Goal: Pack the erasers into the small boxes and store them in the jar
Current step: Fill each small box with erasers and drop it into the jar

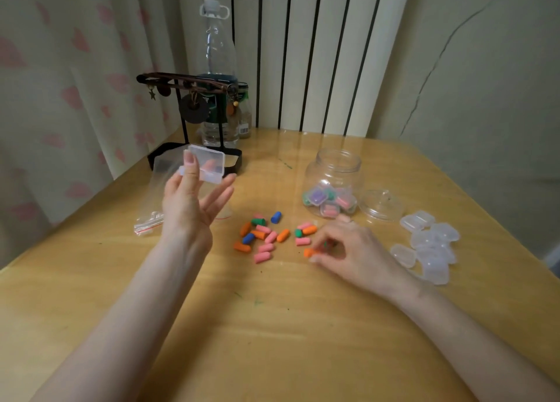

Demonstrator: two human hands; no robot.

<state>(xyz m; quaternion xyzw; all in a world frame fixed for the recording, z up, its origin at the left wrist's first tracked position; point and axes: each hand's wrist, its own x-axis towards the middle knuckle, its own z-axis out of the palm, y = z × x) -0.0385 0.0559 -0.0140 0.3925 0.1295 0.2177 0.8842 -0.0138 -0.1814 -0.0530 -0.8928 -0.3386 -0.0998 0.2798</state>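
Note:
My left hand (191, 201) is raised above the table and pinches an open small clear box (206, 164), its lid tilted up, between thumb and fingers. My right hand (348, 247) rests low on the table and pinches an orange eraser (309, 252), with something green showing under its fingers. Several loose erasers (266, 235) in pink, orange, green and blue lie scattered between my hands. The clear jar (333, 183) stands open behind my right hand and holds several filled small boxes. Its lid (381, 205) lies beside it on the right.
A pile of empty small clear boxes (427, 245) lies at the right. A clear zip bag (169, 195) lies at the left under my raised hand. A black stand (194, 123) and a tall plastic bottle (216, 68) are at the back.

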